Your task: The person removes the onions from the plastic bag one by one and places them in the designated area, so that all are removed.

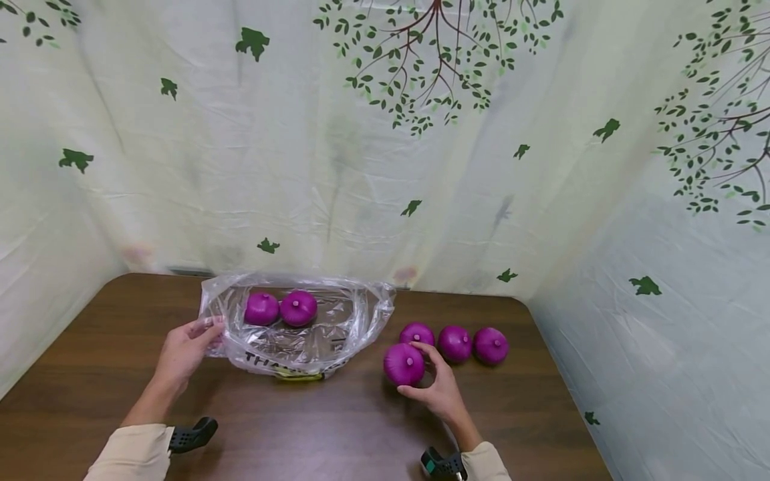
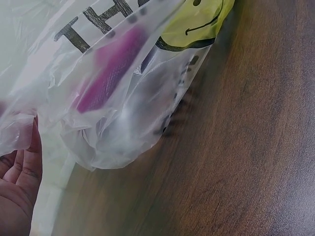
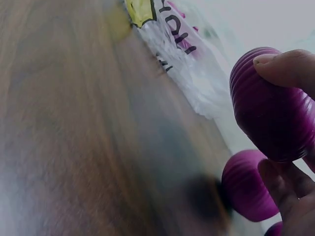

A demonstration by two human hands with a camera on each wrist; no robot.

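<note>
My left hand (image 1: 188, 351) pinches the left rim of a clear plastic bag (image 1: 355, 337) with black lettering and a yellow smiley print. The bag's mouth gapes upward, and two purple onion-shaped balls (image 1: 299, 308) lie inside at its left. In my right hand (image 1: 442, 391) is another ridged purple onion-shaped ball (image 1: 403, 365), held between thumb and fingers above the table, right of the bag. In the right wrist view, this held ball (image 3: 270, 110) hangs over a second one (image 3: 248, 187) on the table.
A row of three more purple balls (image 1: 455, 344) sits on the brown wooden table (image 1: 337, 427) beyond my right hand, the leftmost partly hidden by the held one. Behind and at both sides of the table hangs a pale curtain (image 1: 337, 167) printed with leaves and branches.
</note>
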